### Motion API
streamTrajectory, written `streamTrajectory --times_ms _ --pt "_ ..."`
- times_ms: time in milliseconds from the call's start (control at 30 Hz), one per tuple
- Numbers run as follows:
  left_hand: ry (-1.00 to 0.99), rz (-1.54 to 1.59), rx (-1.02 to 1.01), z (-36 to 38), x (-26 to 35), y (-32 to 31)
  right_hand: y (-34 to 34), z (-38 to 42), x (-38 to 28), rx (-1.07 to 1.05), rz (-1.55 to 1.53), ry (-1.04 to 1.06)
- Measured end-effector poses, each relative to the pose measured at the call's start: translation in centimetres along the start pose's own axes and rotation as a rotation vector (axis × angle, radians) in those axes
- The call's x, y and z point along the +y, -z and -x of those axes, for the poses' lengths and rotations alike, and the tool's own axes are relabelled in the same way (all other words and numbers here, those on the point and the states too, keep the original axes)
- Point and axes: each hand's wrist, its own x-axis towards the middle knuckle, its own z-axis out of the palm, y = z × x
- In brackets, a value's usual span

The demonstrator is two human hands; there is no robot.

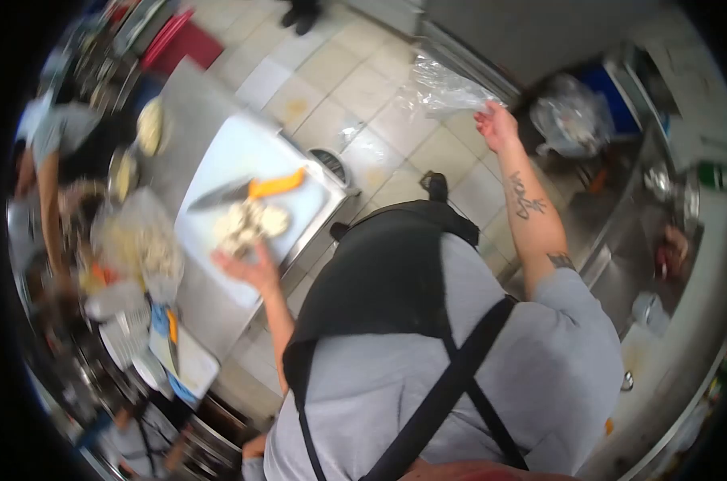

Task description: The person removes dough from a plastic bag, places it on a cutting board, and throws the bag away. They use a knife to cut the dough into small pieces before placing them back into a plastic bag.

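Note:
My right hand (497, 127), stretched out over the tiled floor, pinches the edge of a clear plastic bag (448, 86) that hangs spread and crumpled. On the other side, my left hand (253, 268) has its fingers apart, close to a small heap of pale cut pieces (247, 224); blur hides their kind and whether the fingers touch them. These pieces lie on a white cutting board (211, 188). Beside them rests a knife (247, 189) with an orange handle, its blade pointing left.
A metal table (193, 96) carries the board, a pale oblong item (149, 127) and a bag of pale pieces (151, 248). Another person's arm (51, 212) reaches in at left. A second board (195, 373) lies lower left. A metal sink (616, 260) stands right.

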Motion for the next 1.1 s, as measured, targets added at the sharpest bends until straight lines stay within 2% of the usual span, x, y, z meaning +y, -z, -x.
streamTrajectory --times_ms 100,167,233,267,400,500,567,600,700,733,833,967,1100 --pt "0.2 -0.103 -0.004 0.3 2.0 0.5 10.6 -5.0 -3.8 0.186 -0.2 0.006" --pt "0.172 -0.202 -0.029 0.5 2.3 0.8 16.5 -8.1 -5.7 0.274 -0.304 0.042" --pt "0.242 -0.234 -0.062 0.3 4.1 1.4 23.1 -10.7 -7.6 0.34 -0.383 0.102" --pt "0.285 -0.25 -0.073 0.2 5.3 1.7 25.6 -11.8 -8.9 0.41 -0.422 0.097" --pt "0.244 -0.344 -0.123 0.5 8.0 3.2 33.5 -16.7 -12.1 0.55 -0.668 0.17" --pt "0.157 -0.364 -0.154 1.3 8.2 3.9 36.1 -19.4 -14.3 0.655 -0.812 0.209" --pt "0.18 -0.433 -0.178 2.1 6.7 4.2 37.1 -20.5 -15.8 0.696 -0.873 0.23" --pt "0.196 -0.469 -0.188 2.2 6.4 4.1 39.7 -22.6 -15.4 0.57 -0.889 0.239" --pt "0.185 -0.508 -0.23 1.9 7.3 4.5 39.6 -24.4 -18.0 0.671 -0.995 0.276" --pt "0.215 -0.518 -0.268 1.6 8.3 4.8 41.0 -25.8 -18.0 0.509 -0.999 0.27" --pt "0.211 -0.522 -0.303 1.4 10.2 5.2 41.7 -26.1 -18.6 0.508 -0.913 0.095" --pt "0.152 -0.509 -0.225 2.4 10.9 5.1 40.6 -25.5 -16.3 0.556 -0.833 0.067" --pt "0.153 -0.525 -0.248 3.5 10.8 5.2 40.7 -23.8 -13.7 0.608 -0.746 -0.011"
